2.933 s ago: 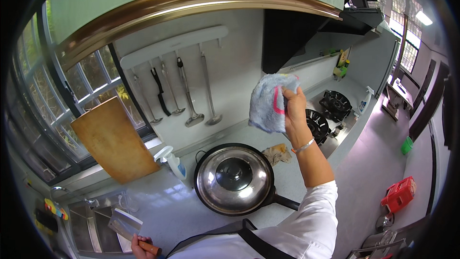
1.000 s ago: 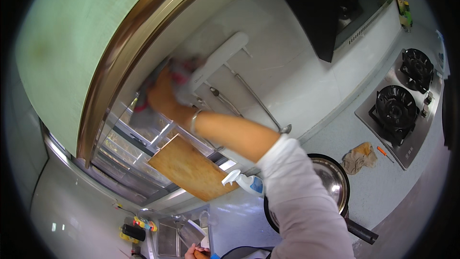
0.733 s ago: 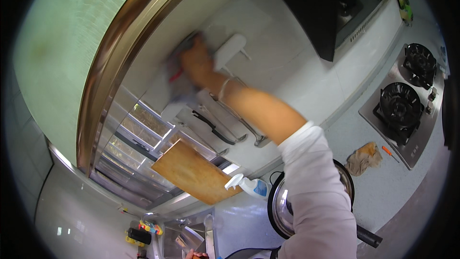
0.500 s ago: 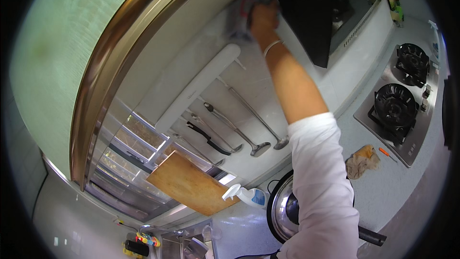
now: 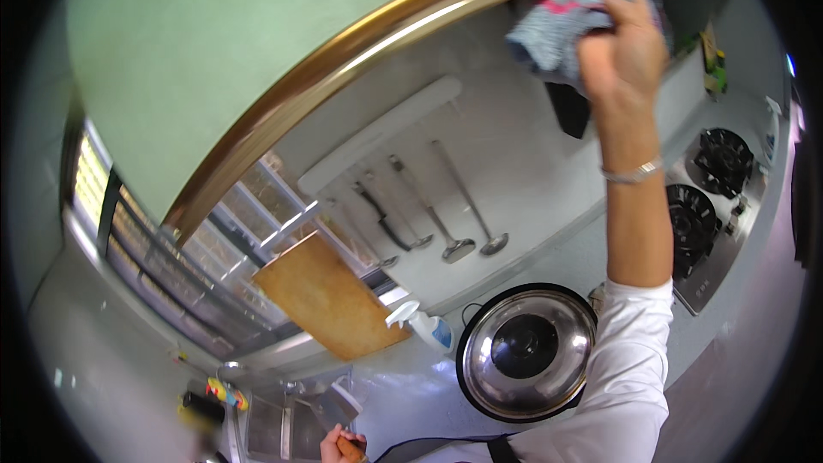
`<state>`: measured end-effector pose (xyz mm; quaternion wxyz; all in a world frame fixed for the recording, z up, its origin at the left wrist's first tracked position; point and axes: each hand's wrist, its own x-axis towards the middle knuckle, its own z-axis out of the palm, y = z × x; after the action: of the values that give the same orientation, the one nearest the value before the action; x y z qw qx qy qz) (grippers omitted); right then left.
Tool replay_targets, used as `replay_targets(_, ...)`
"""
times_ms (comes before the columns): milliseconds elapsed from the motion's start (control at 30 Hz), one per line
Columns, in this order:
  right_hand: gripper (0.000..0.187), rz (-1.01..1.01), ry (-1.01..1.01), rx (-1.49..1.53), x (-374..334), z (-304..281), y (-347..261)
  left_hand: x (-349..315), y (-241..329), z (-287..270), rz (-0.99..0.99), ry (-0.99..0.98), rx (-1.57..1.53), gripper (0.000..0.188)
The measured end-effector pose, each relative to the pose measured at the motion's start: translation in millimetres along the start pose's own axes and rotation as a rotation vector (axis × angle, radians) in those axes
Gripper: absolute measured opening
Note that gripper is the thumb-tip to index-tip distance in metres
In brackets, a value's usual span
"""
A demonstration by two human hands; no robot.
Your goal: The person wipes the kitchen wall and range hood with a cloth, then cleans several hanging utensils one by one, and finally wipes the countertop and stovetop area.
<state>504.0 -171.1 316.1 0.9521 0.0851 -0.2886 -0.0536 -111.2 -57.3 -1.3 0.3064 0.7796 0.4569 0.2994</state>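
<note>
My right hand (image 5: 630, 56) is raised at the upper right, its fingers closed on a grey-blue cloth (image 5: 557, 30) with a pink mark. The cloth lies against or close to the gold-coloured lower edge (image 5: 411, 21) of the green cabinet, beside the black range hood (image 5: 569, 110). Low in the picture, my left hand (image 5: 337, 444) grips the wooden handle of a cleaver (image 5: 339, 405), its broad metal blade pointing up near the sink. The lower part of that hand is cut off by the frame.
A lidded wok (image 5: 527, 351) stands on the counter, with a white spray bottle (image 5: 422, 326) and a wooden cutting board (image 5: 334, 296) to its left. Several utensils hang from a white wall rack (image 5: 381, 133). A gas stove (image 5: 703, 279) is at the right, a sink (image 5: 266, 429) lower left.
My right hand and the cloth have come away from beside the hood to the cabinet's edge. The view has shifted, and my left hand on the cleaver has come into sight.
</note>
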Motion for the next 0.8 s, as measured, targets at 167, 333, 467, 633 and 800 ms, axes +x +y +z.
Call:
replay_targets(167, 0.056, -0.072, -0.080, 0.010, -32.0, 42.1, -26.6, -10.1, 71.1, 4.2, 0.051, 0.033, 0.177, 0.020)
replay_targets(333, 0.050, -0.008, -0.124, 0.002, -121.3, 94.2, 18.4, -36.7, 51.5, -1.0, -0.008, 0.133, -0.472, 0.014)
replay_targets(467, 0.063, 0.375, -0.064, 0.268, -210.0, 128.7, 62.4, -58.2, 15.2, -3.4, 0.006, 0.160, -0.550, 0.024)
replay_targets(633, 0.026, 0.815, -0.032, 0.428, -269.8, 166.5, 101.5, -46.0, 25.8, -10.6, -0.358, 0.196, -1.002, 0.020)
replay_targets(800, 0.028, 1.035, -0.281, 0.285, -259.9, 144.8, 63.3, -41.9, -91.4, -7.9, -0.623, 0.215, -1.478, 0.029)
